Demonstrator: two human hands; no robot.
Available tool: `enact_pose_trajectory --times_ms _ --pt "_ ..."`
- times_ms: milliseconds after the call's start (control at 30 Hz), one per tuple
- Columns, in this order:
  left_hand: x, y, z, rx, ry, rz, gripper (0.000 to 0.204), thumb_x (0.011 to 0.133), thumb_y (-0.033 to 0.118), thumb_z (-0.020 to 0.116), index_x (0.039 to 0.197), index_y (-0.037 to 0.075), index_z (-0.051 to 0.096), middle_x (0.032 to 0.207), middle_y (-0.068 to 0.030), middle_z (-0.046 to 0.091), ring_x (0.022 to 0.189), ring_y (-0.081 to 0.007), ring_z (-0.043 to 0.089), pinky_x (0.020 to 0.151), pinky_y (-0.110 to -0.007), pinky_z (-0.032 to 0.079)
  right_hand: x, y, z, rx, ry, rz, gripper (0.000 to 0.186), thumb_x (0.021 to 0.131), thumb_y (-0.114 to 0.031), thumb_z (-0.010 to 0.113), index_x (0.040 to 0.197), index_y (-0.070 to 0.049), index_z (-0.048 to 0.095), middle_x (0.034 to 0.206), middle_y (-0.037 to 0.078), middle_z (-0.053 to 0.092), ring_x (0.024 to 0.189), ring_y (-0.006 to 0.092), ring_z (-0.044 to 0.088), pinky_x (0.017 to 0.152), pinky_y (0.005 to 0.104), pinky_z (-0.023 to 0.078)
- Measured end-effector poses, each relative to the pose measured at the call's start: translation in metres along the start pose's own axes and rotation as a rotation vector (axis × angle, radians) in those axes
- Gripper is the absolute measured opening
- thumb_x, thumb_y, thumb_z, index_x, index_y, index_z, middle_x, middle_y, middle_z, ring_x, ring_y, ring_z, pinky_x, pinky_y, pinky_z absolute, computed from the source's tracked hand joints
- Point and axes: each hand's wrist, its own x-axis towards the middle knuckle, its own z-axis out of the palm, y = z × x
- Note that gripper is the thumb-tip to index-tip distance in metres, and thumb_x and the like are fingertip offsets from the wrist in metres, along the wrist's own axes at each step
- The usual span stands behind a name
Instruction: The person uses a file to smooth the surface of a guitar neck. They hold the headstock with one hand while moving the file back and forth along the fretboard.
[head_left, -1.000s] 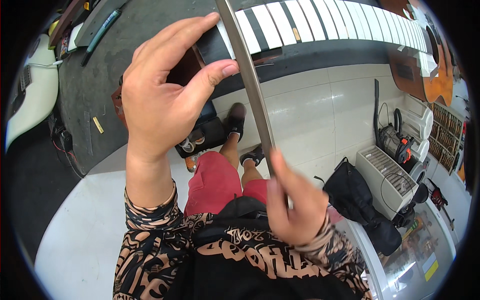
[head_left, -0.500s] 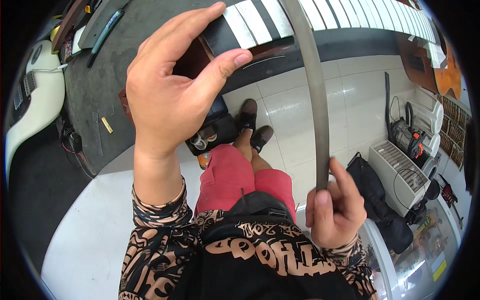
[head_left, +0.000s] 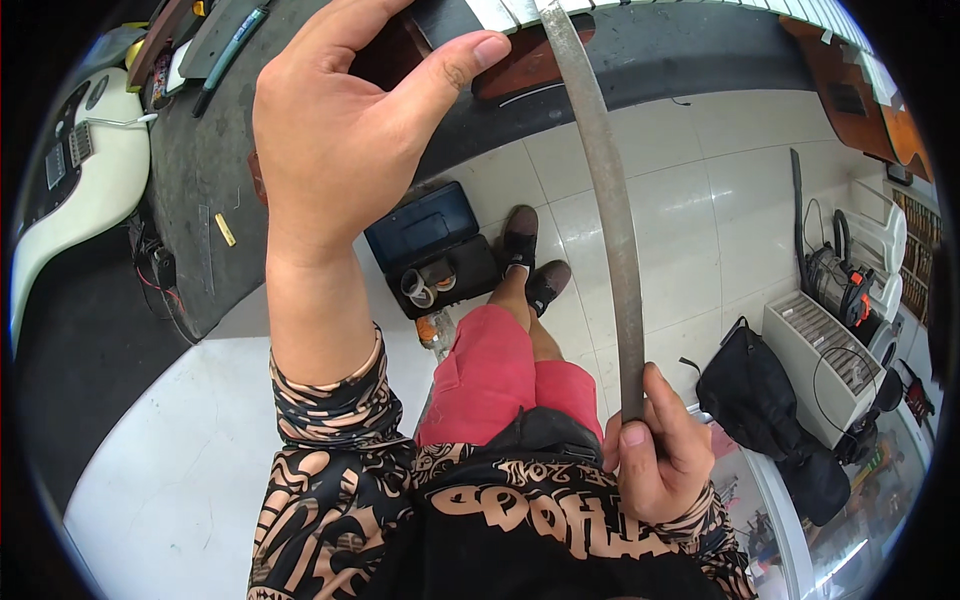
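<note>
In my right hand [head_left: 662,450] I hold the lower end of a long, flat grey metal file [head_left: 612,215], thumb and fingers closed around it. The file slants up and slightly left, its far end reaching the guitar fretboard [head_left: 492,14], which is covered in white tape strips with dark gaps between them. My left hand [head_left: 335,130] is at the near left of that fretboard, thumb and fingers apart and holding nothing. Its fingertips run to the top edge of the view, so whether they touch the guitar I cannot tell.
A cream electric guitar [head_left: 110,165] stands at the left of the dark workbench [head_left: 185,180]. On the bench lie a small yellow piece [head_left: 225,230] and a teal-handled tool [head_left: 230,55]. An open toolbox [head_left: 430,220] sits on the floor; a black bag [head_left: 750,380] is right.
The file has moved down and a little left with my right hand. The view has shifted, so less of the taped fretboard shows. My left hand keeps its spread shape.
</note>
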Motion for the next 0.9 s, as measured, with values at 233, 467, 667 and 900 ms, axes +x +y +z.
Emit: enact_pose_trajectory --times_ms 233,467,667,900 --pt "0.002 0.001 0.002 -0.115 0.021 -0.01 0.043 0.075 0.008 0.081 0.112 -0.009 0.066 0.106 -0.0168 0.069 0.098 -0.0191 0.065 0.087 -0.028 0.05 -0.007 0.009 0.006 -0.088 0.055 -0.081 0.05 0.097 0.0 0.046 0.145 0.006 0.037 0.062 0.009 0.06 0.046 0.0067 0.048 0.044 0.0213 0.036" --pt "0.002 0.018 0.003 -0.092 0.035 -0.068 0.043 0.076 0.009 0.081 0.112 -0.009 0.066 0.106 -0.0167 0.069 0.097 -0.0187 0.065 0.086 -0.028 0.05 -0.008 0.007 0.008 -0.176 0.11 -0.111 0.046 0.094 0.002 0.049 0.139 0.008 0.046 0.062 0.009 0.061 0.045 0.0066 0.049 0.043 0.0211 0.036" --pt "0.002 0.004 0.001 -0.126 0.023 -0.032 0.043 0.075 0.008 0.082 0.112 -0.009 0.066 0.106 -0.0174 0.069 0.097 -0.019 0.065 0.086 -0.028 0.05 -0.006 0.0 0.01 -0.265 0.13 -0.117 0.047 0.086 0.006 0.059 0.132 0.009 0.053 0.065 0.011 0.062 0.049 0.0122 0.054 0.049 0.0232 0.043" --pt "0.002 -0.001 0.004 -0.139 0.028 -0.014 0.044 0.074 0.008 0.082 0.112 -0.009 0.066 0.107 -0.0187 0.069 0.098 -0.0206 0.066 0.087 -0.029 0.051 -0.005 -0.007 0.009 -0.416 0.149 -0.165 0.049 0.079 0.007 0.066 0.127 0.005 0.06 0.061 0.009 0.056 0.047 0.019 0.055 0.048 0.028 0.045"
